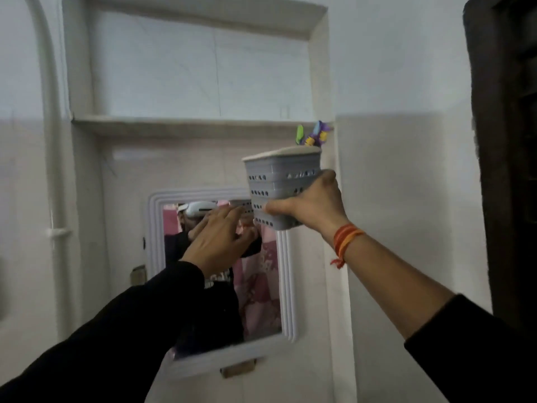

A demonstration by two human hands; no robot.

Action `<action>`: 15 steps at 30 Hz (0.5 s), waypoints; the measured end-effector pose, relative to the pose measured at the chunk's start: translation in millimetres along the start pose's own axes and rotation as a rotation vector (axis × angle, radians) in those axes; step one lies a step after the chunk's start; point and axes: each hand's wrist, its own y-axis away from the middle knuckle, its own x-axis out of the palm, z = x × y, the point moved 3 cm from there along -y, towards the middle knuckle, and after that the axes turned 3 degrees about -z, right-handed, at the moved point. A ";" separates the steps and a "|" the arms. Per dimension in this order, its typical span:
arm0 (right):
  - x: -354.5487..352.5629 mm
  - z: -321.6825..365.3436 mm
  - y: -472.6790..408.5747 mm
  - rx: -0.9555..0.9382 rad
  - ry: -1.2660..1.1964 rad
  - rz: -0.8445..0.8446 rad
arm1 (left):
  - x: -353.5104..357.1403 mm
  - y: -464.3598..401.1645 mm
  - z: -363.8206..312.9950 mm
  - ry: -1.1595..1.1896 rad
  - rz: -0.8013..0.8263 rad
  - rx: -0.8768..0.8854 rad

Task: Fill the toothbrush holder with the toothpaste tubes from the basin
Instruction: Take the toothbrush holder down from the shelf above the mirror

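Note:
A grey perforated toothbrush holder (279, 175) with a white rim is held up in the air in front of the wall, just below a stone shelf. My right hand (311, 203) grips its lower part from the right side. Colourful green, blue and purple toothbrush tops (312, 135) stick out above its rim. My left hand (218, 237) reaches toward the holder's lower left with fingers spread, holding nothing. No toothpaste tubes and no basin are in view.
A white-framed mirror (287, 271) hangs on the tiled wall below the holder. A stone shelf (180, 123) runs across a recessed niche above. A white pipe (53, 141) runs down the left wall; a dark door frame (505, 170) stands at right.

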 end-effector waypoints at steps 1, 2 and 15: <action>7.8 -18.9 18.3 0.017 0.006 0.005 | 11.9 18.4 4.7 0.037 0.020 -0.020; 16.0 -39.9 36.2 0.027 0.006 0.009 | 24.8 37.7 9.2 0.070 0.041 -0.039; 83.7 -292.1 280.2 0.377 0.025 0.179 | 224.0 265.3 77.6 0.145 0.631 -0.551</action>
